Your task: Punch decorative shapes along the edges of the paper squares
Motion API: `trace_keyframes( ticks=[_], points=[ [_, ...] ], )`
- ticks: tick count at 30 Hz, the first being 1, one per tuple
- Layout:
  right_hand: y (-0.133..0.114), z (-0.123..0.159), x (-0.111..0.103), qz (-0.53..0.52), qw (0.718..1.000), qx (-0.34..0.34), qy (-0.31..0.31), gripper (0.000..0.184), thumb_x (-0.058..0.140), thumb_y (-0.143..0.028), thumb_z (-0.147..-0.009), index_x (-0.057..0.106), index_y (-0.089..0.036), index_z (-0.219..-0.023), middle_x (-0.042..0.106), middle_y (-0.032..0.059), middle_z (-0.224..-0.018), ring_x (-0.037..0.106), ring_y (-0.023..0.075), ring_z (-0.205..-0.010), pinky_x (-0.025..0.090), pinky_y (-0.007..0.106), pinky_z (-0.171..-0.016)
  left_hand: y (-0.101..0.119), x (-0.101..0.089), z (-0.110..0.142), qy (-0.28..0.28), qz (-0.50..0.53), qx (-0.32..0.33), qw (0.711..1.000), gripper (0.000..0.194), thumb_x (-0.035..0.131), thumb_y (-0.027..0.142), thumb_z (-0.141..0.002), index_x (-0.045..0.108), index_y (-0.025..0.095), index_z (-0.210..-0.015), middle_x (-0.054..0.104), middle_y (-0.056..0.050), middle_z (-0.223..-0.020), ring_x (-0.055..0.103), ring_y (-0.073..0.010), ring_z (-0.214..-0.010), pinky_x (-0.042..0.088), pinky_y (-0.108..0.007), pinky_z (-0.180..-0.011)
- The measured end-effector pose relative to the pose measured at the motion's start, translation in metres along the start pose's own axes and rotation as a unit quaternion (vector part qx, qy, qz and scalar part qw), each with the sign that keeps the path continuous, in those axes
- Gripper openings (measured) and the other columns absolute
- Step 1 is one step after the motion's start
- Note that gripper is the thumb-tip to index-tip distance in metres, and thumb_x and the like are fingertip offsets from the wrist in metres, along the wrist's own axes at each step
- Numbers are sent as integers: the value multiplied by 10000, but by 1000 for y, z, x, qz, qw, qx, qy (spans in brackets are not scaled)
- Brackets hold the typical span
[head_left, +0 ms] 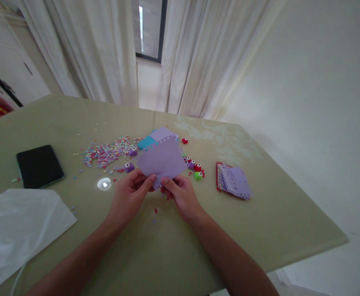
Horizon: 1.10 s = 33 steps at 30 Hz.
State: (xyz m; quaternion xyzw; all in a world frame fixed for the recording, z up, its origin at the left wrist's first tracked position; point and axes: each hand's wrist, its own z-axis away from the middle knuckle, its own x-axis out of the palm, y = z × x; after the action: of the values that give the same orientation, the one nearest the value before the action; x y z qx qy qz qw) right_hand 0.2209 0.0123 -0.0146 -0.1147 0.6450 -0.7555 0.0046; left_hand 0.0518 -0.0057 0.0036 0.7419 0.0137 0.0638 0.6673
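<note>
Between my left hand (133,187) and my right hand (183,193) is a square purple paper (161,158), pinched along its near edge with both thumbs on top. Small shaped holes run along its far edge. Bits of red show under my fingers, but I cannot make out what they are. Behind the held sheet lie blue paper (146,142) and another purple paper (162,133). Small round-eyed purple pieces (129,167) sit left of it. To its right are red (197,167) and green (198,176) ones.
Colourful paper confetti (112,151) is spread over the table (278,230). A stack of punched papers (235,181) lies at the right. At the left are a black-screened tablet or phone (40,166) and a white bag-like sheet (26,230). Curtains (100,53) hang beyond the far edge.
</note>
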Motion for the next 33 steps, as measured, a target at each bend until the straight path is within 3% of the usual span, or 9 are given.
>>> trace_keyframes(
  ticks=[7, 12, 22, 25, 27, 30, 33],
  points=[
    [-2, 1, -1, -58, 998, 19, -29, 646, 918, -793, -674, 734, -177, -734, 650, 9, -653, 494, 118, -563, 352, 277, -558, 0, -4, 0, 9, 0, 4, 1000, 322, 879, 486, -851, 722, 212, -791, 753, -4, -693, 703, -170, -654, 553, -250, -622],
    [-5, 1, -4, -64, 998, 7, -27, 630, 907, -782, -713, 707, -186, -750, 688, 20, -695, 493, 111, -554, 338, 268, -534, 4, -1, 1, 43, 26, -7, 999, 322, 909, 489, -817, 762, 209, -878, 809, -24, -787, 714, -177, -680, 562, -267, -636],
    [-13, -6, -13, -54, 997, -45, 33, 552, 865, -726, -790, 738, -191, -839, 568, -25, -660, 404, 101, -550, 253, 272, -519, 8, -3, 2, 84, 29, -12, 996, 309, 891, 460, -814, 776, 208, -950, 804, -26, -802, 720, -184, -691, 541, -265, -602],
    [-21, -10, -25, 21, 996, -65, 50, 491, 829, -688, -838, 736, -208, -879, 637, -6, -704, 429, 122, -565, 285, 285, -537, 8, -3, 3, 89, 22, -1, 996, 297, 870, 460, -831, 776, 215, -969, 802, -25, -827, 717, -185, -707, 546, -270, -618],
    [-26, -14, -36, 128, 987, -85, 42, 424, 824, -630, -868, 749, -213, -873, 670, 6, -723, 481, 146, -604, 337, 296, -573, 9, -4, 3, 92, 11, 7, 996, 281, 864, 468, -833, 764, 220, -919, 787, -17, -810, 698, -178, -690, 537, -267, -613],
    [-29, -18, -51, 312, 941, -128, 26, 309, 841, -517, -897, 782, -221, -829, 687, 17, -740, 552, 184, -689, 415, 326, -683, 9, -4, 2, 97, -6, 14, 995, 289, 863, 477, -829, 721, 226, -809, 746, 1, -752, 667, -166, -656, 513, -259, -590],
    [-26, -18, -55, 411, 898, -159, -7, 222, 795, -415, -976, 836, -224, -871, 713, 51, -873, 609, 209, -812, 458, 359, -820, 7, -5, 1, 100, -9, 14, 995, 309, 870, 494, -817, 717, 226, -812, 753, -2, -776, 674, -170, -673, 510, -260, -590]
  ],
)
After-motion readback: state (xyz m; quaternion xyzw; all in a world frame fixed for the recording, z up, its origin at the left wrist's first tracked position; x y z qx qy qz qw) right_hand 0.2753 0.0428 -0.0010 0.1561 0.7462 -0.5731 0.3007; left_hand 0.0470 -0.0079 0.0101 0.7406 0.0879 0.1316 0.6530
